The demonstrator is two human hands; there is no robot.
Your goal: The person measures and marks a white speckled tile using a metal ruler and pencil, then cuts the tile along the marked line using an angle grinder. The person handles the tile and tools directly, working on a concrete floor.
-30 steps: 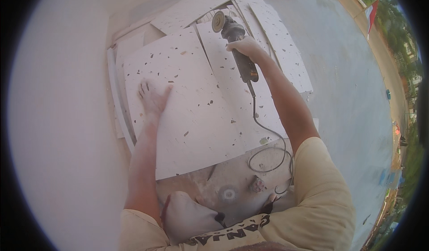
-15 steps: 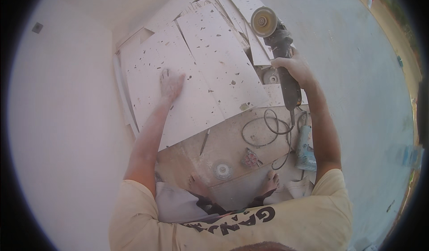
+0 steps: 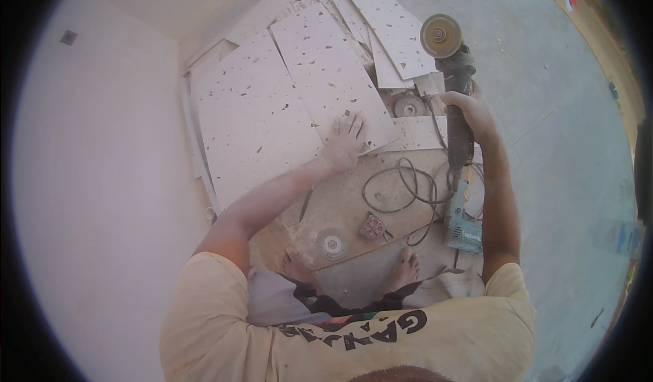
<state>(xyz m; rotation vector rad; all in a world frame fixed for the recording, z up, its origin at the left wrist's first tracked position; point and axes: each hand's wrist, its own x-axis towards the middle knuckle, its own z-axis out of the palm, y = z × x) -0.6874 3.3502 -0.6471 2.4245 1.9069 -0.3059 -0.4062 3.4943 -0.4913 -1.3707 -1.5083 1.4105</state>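
Note:
My left hand (image 3: 343, 144) lies on the near right part of a white speckled tile (image 3: 323, 69), its dusty fingers stretched out and slightly apart. Left of that tile and up against it is another large speckled tile (image 3: 245, 117). In my right hand (image 3: 476, 115) is a black angle grinder (image 3: 460, 76), gripped round its body and held off to the right of the tiles. The grinder's round disc (image 3: 439, 35) faces up at its far end. Its dark cord (image 3: 401, 209) trails in loops over the floor.
More tile pieces (image 3: 388, 28) overlap at the back. A grey disc (image 3: 409, 107) lies among them, and another disc (image 3: 331, 244) near my feet. Close by are a red round object (image 3: 372, 226), a thin dark stick (image 3: 306, 205) and a blue power tool (image 3: 464, 231). A white wall (image 3: 102, 178) rises at left.
My left hand has slid from the left tile across to the right one, nearer its front edge. My right hand has carried the grinder a little to the right.

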